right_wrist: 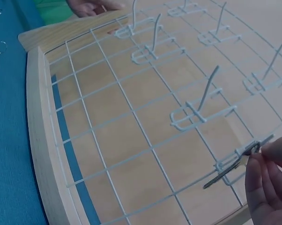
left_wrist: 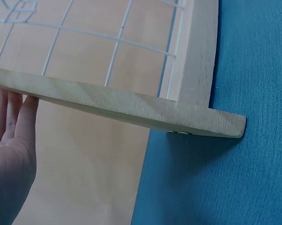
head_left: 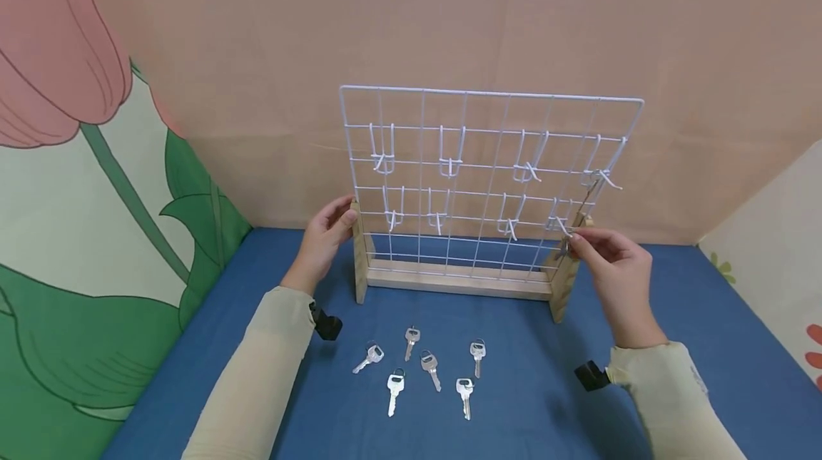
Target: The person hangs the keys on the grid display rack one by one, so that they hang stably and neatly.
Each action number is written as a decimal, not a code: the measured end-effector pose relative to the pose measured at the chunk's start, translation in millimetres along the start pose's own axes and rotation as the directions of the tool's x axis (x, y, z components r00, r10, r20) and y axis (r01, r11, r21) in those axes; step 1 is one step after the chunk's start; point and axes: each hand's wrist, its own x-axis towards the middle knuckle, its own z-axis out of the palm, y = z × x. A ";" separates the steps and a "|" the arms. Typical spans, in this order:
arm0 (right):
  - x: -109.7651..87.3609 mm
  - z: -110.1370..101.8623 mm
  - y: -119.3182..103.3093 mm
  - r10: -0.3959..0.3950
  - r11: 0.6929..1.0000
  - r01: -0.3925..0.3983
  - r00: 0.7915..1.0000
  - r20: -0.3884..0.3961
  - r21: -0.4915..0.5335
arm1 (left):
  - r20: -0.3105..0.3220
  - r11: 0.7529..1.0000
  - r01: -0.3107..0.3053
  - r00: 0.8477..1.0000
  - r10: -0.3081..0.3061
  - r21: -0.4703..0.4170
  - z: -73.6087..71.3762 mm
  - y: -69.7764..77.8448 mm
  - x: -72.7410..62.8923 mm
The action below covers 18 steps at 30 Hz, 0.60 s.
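Note:
A white wire grid rack (head_left: 491,94) with several hooks stands in a wooden base (head_left: 459,282). At the rack's lower right hook (head_left: 557,223), my right hand (head_left: 613,264) pinches a key (right_wrist: 223,174) by its ring end between thumb and fingers. The key's blade slants across the wires beside the hook in the right wrist view. My left hand (head_left: 326,235) touches the left wooden post (head_left: 359,253) from its outer side; its fingers look fairly straight in the left wrist view, their tips hidden behind the post. A ring (head_left: 594,176) hangs at the upper right hook.
Several loose silver keys, among them one key (head_left: 395,392) at the front and another key (head_left: 477,356) further right, lie on the blue cloth (head_left: 514,424) before the rack. A brown backdrop (head_left: 449,18) rises behind it. Flower-patterned panels (head_left: 128,203) flank both sides.

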 end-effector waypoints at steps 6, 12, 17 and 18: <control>5.9 8.9 3.8 -0.025 0.998 0.027 0.999 -0.040 0.062 | 0.002 1.000 0.007 1.000 -0.007 -0.009 -0.3 -2.2 1.9; 5.5 14.4 8.8 -0.052 0.999 0.053 0.996 -0.074 0.007 | -0.001 1.000 0.018 1.000 -0.018 0.005 -0.1 -3.6 -0.2; -6.6 11.1 12.6 -0.040 0.995 0.031 0.995 -0.092 -0.097 | 0.001 0.999 0.022 1.000 -0.022 0.037 -0.4 -2.0 0.9; -10.4 10.0 13.2 -0.039 0.993 0.028 0.995 -0.095 -0.119 | 0.000 0.999 0.020 1.000 -0.020 0.038 0.0 -1.8 1.6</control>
